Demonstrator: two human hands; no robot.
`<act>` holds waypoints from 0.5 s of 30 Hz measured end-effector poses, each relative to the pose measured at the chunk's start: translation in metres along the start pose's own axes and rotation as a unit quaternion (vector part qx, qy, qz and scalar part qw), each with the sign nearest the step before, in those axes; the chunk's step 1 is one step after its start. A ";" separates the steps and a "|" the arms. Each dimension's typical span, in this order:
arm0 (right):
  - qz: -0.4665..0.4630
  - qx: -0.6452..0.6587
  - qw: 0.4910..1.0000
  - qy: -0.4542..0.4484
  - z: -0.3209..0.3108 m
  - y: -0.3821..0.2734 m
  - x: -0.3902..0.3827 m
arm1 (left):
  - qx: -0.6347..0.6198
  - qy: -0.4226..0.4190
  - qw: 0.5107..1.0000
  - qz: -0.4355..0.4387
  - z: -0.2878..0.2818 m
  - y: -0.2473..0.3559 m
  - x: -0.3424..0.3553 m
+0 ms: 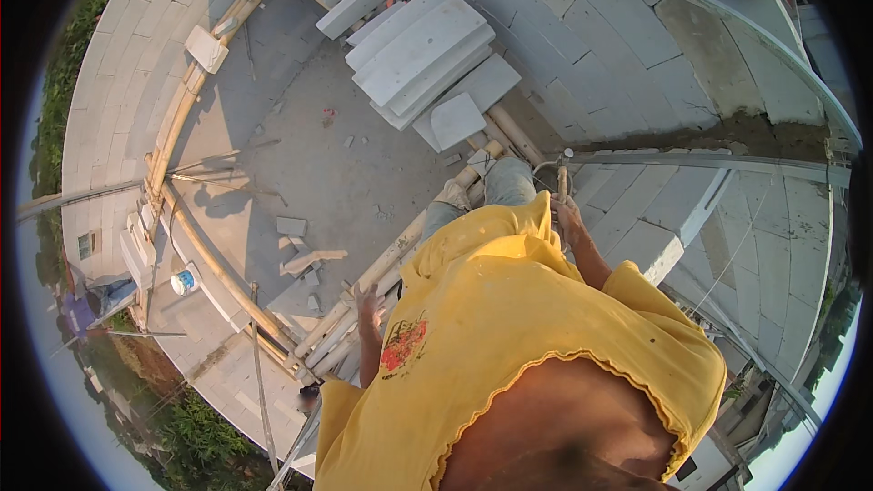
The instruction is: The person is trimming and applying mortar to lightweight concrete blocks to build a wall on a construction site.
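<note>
My right hand (568, 216) is closed around the lower end of a short upright wooden-looking shaft (563, 184) with a pale knob at its top. Whether this is a tool handle or a post end, I cannot tell. My left hand (369, 304) hangs by my left side, fingers apart and holding nothing, beside several bamboo poles (336, 327). Under me, my knees rest on or over the poles. In front of me lies a stack of white blocks (423, 45), with a smaller white block (457, 120) at its near end.
Pale block walls (618, 45) rise around a grey floor (300, 118) far below. Bamboo rails (168, 150) run along the left side. A white bucket (185, 282) stands at the left, near a person in purple (80, 311). Broken block pieces (293, 226) lie about the floor.
</note>
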State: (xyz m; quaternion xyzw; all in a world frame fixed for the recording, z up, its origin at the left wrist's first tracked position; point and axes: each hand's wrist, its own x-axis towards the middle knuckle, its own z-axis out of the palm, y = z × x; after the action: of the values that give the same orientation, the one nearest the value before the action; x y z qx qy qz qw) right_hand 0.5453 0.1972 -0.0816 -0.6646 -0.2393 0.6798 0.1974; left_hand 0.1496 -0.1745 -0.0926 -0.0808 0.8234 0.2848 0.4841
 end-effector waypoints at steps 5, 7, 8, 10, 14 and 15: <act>-0.025 0.001 0.998 0.056 0.003 -0.001 0.000 | -0.143 0.059 0.988 0.002 -0.037 0.031 0.017; -0.035 -0.026 0.998 0.045 -0.008 -0.025 0.004 | -0.161 0.074 0.984 0.028 -0.049 0.040 0.030; -0.043 -0.052 0.997 0.027 -0.015 -0.043 0.006 | -0.177 0.091 0.979 0.047 -0.054 0.045 0.034; -0.063 -0.068 0.995 0.031 -0.015 -0.086 0.013 | -0.205 0.110 0.970 0.067 -0.047 0.046 0.037; -0.101 -0.055 0.993 0.039 0.018 -0.153 0.044 | -0.302 0.118 0.946 -0.013 -0.016 0.028 0.037; -0.103 -0.061 0.992 0.035 0.028 -0.162 0.054 | -0.352 0.108 0.928 -0.060 -0.008 0.020 0.036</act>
State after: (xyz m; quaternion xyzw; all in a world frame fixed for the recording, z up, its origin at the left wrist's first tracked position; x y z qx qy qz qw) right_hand 0.5075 0.3582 -0.0297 -0.6707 -0.3404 0.6160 0.2340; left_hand 0.1167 -0.1574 -0.1124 -0.3252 0.7115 0.5161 0.3489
